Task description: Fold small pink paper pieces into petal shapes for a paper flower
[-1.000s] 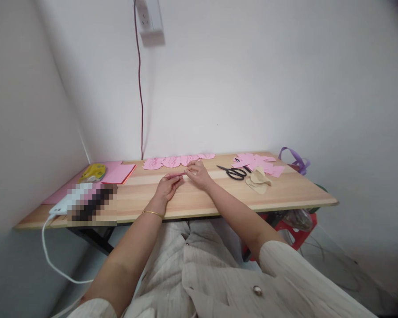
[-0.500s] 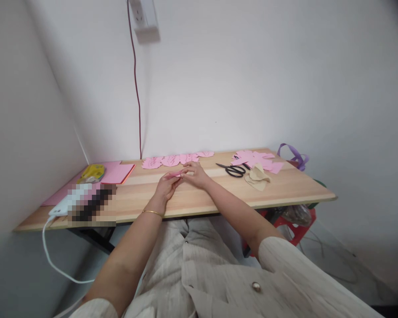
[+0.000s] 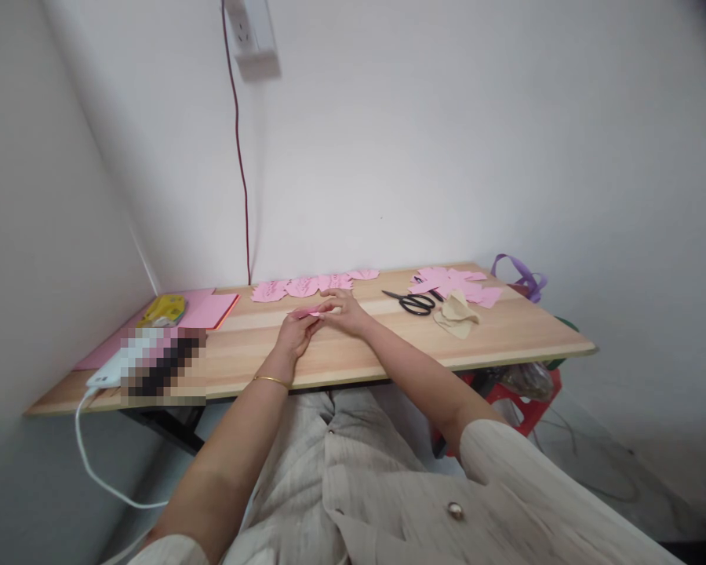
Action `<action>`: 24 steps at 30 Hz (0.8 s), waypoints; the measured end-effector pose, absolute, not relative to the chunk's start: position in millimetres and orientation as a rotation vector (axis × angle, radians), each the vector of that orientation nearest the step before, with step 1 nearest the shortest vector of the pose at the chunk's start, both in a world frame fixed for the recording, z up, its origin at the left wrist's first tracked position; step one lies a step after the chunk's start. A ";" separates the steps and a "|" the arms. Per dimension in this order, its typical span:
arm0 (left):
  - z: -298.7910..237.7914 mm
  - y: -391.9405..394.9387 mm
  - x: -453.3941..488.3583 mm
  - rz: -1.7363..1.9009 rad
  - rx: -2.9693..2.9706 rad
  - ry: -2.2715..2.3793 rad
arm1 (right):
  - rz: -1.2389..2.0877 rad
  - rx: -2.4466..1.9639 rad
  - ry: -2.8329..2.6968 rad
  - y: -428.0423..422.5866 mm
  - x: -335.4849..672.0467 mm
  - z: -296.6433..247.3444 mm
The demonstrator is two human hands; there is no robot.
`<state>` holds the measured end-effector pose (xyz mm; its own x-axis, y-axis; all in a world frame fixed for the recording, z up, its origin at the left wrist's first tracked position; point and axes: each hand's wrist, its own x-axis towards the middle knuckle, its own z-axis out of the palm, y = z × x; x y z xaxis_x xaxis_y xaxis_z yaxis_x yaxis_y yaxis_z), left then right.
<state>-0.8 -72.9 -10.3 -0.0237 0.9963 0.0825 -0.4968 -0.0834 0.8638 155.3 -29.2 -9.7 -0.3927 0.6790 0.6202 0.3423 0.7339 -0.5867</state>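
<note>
A dark red cord point(image 3: 237, 125) drops down the wall point(image 3: 447, 157) beside a white socket point(image 3: 242, 31) to the back of the wooden table point(image 3: 358, 365). At the table's left end lie a yellow packet point(image 3: 158, 309) and a partly blurred white device point(image 3: 104, 378), its white cable point(image 3: 83, 459) trailing over the edge. By the right end loops a purple strap point(image 3: 521, 271), with a clear bag point(image 3: 531, 383) and a red stool point(image 3: 533, 420) lower down.
</note>
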 end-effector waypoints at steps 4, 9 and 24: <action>-13.1 -70.5 -1.7 1.480 0.875 0.779 | 0.501 -0.763 -1.992 -31.0 154.2 -8.8; -18.1 -66.6 -2.9 1.501 0.851 0.788 | 0.521 -0.755 -2.007 -33.1 152.9 -6.8; -14.6 -70.0 -1.2 1.430 0.893 0.875 | 0.726 -0.762 -1.826 -38.9 151.3 -0.3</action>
